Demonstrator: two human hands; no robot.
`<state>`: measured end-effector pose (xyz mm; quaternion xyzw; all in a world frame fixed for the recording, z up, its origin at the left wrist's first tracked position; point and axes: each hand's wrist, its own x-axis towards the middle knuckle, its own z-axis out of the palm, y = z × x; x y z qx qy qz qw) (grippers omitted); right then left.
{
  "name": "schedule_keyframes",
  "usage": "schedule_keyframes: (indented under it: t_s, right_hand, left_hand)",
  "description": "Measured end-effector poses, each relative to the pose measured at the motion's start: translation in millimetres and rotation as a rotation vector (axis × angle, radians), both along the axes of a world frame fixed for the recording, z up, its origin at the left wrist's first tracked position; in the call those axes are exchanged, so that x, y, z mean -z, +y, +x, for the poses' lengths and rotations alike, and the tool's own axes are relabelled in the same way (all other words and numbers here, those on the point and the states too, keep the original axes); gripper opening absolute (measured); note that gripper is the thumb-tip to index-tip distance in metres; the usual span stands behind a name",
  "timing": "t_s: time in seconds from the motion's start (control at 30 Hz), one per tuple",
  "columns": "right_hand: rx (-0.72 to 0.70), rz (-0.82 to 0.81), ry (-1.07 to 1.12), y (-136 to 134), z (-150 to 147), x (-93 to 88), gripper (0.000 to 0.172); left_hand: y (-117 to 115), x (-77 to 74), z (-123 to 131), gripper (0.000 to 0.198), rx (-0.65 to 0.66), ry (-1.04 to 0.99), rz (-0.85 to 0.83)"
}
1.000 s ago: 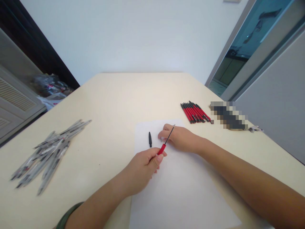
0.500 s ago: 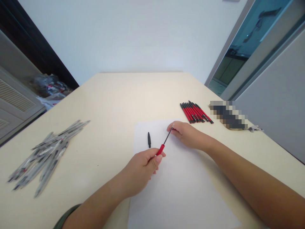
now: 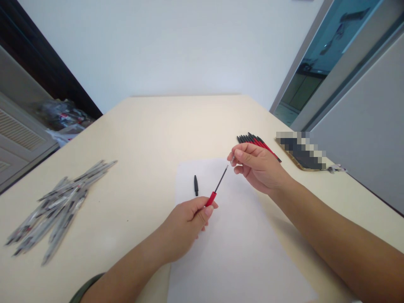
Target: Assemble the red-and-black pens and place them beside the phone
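My left hand (image 3: 192, 216) is closed around the red pen barrel (image 3: 210, 199), which tilts up to the right over the paper. A thin dark refill (image 3: 221, 180) sticks out of the barrel's upper end. Just beyond the refill's tip, my right hand (image 3: 255, 164) pinches a small silvery piece that looks like a pen spring (image 3: 232, 160). A narrow gap separates the piece from the tip. On the white paper (image 3: 233, 248), left of the refill, lies a black pen tip section (image 3: 196, 185).
Several red and black pens (image 3: 263, 145) lie in a row behind my right hand. Several grey-white pens (image 3: 59, 206) are heaped at the left of the cream table (image 3: 151, 130). A dark flat object (image 3: 299, 153), partly pixelated, with a small charm, rests near the right edge.
My right hand has turned and moved slightly up and right, away from the refill tip, with the small silvery piece now showing in its fingers. My left hand has barely moved.
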<state>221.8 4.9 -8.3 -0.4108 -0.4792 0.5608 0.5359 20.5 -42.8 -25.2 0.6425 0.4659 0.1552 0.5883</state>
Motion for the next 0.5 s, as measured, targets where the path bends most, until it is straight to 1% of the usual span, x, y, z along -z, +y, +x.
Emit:
schedule_keyframes:
  t_s: [0.23,0.5]
  right_hand:
    - [-0.027,-0.019,0.080,-2.7,-3.8,-2.7,0.014]
    - [-0.052,-0.006,0.093,-7.7,-7.5,-3.8,0.010]
  left_hand:
    - [0.6,0.5,-0.2,0.032,-0.001,-0.007,0.018]
    - [-2.6,-1.6,-0.2,0.032,-0.008,-0.004,0.029]
